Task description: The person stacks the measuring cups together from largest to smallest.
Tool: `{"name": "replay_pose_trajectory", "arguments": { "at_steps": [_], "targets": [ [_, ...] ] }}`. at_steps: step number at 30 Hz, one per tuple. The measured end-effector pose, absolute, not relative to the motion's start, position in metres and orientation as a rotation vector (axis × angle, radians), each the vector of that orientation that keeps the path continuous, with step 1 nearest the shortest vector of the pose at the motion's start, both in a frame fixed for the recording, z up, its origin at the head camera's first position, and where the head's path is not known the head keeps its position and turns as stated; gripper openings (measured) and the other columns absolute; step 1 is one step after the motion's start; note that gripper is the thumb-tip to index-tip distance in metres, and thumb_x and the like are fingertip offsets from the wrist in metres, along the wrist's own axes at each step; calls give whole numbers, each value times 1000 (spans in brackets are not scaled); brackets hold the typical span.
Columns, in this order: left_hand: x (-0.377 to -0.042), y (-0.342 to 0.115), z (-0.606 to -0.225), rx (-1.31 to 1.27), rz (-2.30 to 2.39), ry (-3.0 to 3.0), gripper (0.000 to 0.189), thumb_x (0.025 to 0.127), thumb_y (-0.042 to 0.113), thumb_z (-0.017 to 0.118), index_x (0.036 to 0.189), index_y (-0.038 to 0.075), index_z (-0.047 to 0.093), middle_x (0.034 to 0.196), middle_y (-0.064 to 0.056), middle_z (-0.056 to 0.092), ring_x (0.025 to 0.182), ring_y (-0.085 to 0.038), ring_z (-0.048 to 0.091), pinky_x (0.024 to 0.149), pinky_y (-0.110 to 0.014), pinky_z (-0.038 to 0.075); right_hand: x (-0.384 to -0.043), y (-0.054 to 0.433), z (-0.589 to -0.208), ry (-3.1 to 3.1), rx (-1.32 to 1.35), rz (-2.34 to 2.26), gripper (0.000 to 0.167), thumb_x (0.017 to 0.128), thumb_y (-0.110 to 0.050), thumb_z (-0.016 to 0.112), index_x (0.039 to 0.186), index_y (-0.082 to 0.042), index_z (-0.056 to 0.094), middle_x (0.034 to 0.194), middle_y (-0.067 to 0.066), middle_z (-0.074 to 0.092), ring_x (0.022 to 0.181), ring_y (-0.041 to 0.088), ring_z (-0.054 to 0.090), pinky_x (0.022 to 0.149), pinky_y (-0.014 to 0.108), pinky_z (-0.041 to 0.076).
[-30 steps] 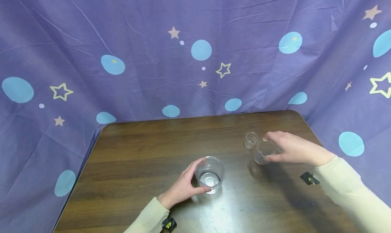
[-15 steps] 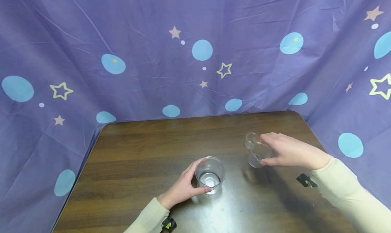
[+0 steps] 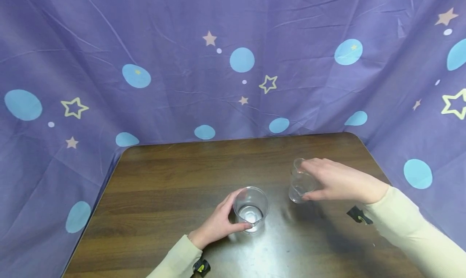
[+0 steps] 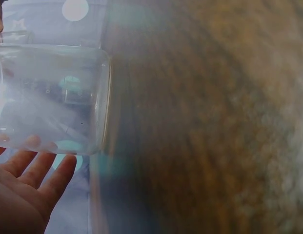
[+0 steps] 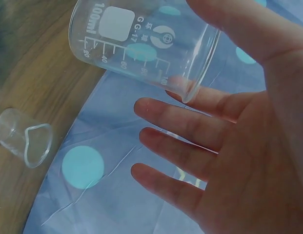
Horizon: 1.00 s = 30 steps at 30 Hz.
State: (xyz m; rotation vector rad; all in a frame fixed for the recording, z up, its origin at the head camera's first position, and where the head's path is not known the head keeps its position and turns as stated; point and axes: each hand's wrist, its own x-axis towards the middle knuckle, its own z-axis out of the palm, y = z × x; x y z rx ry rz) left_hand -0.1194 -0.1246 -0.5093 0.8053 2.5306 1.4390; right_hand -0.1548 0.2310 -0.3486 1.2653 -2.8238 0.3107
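Glass beaker (image 5: 136,51) pinched in right grip (image 3: 335,181) has shifted nearer the larger beaker (image 3: 252,209) the left grip (image 3: 218,222) holds.

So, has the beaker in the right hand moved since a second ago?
Yes. In the head view, the held beaker has shifted left, from right of the small beaker to just in front of it.

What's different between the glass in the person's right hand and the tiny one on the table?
Size: the 100ml beaker is larger; the small beaker is much smaller.
Markings: the 100ml beaker has a white printed scale; the small beaker shows none.
Handling: the right hand grips the 100ml beaker; the small beaker stands untouched.
Shared: both are clear, with pouring lips.
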Motion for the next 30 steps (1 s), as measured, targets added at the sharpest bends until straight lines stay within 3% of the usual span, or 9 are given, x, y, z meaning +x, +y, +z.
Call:
{"name": "replay_pose_trajectory", "arguments": {
  "at_steps": [7,22,30],
  "targets": [
    [-120,-125,-509,809,1428,2531,95,82,43,88,160,28,35,155,-1,49,142,-20,46,120,-49,38,-156,217,-343,-2761,1356,287,49,83,-42,85,115,-12,62,109,-2,67,102,20,66,87,45,56],
    [-122,-127,-508,813,1467,2478,96,81,39,90,159,27,36,152,-2,52,139,-21,50,117,-45,43,-153,181,-336,-2808,1422,249,63,87,-47,81,128,-2,64,132,20,65,125,36,61,106,57,49],
    [-125,-127,-507,799,1477,2437,94,81,39,90,159,30,37,153,0,51,137,-20,50,114,-44,47,-153,165,-333,-2802,1467,242,64,86,-49,81,130,-6,64,135,15,65,127,32,60,106,57,50]
  ]
}}
